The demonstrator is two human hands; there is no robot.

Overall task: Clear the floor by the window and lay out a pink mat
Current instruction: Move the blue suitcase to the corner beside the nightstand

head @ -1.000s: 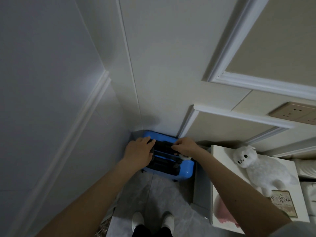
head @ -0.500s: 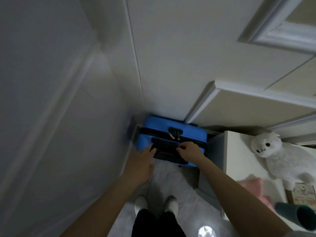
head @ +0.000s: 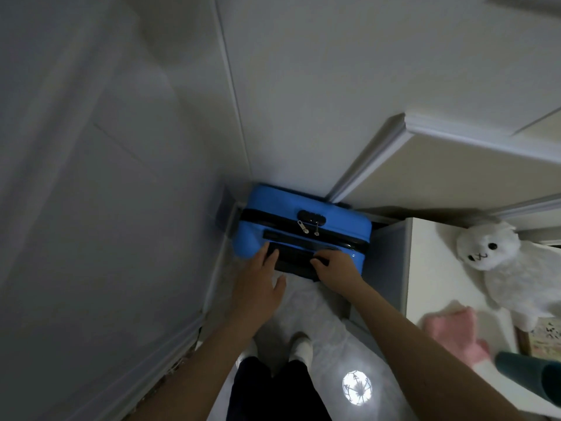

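Both bare forearms reach forward and down. The left hand lies flat, fingers straight and slightly spread, thumb out to the side. The right hand is knuckles-up, its fingers curled under at the tips.

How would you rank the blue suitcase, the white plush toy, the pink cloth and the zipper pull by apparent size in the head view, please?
1. blue suitcase, though it stands farther from the camera.
2. white plush toy, partly cut off at the frame edge.
3. pink cloth, blurred and partly hidden.
4. zipper pull, by far the smallest.
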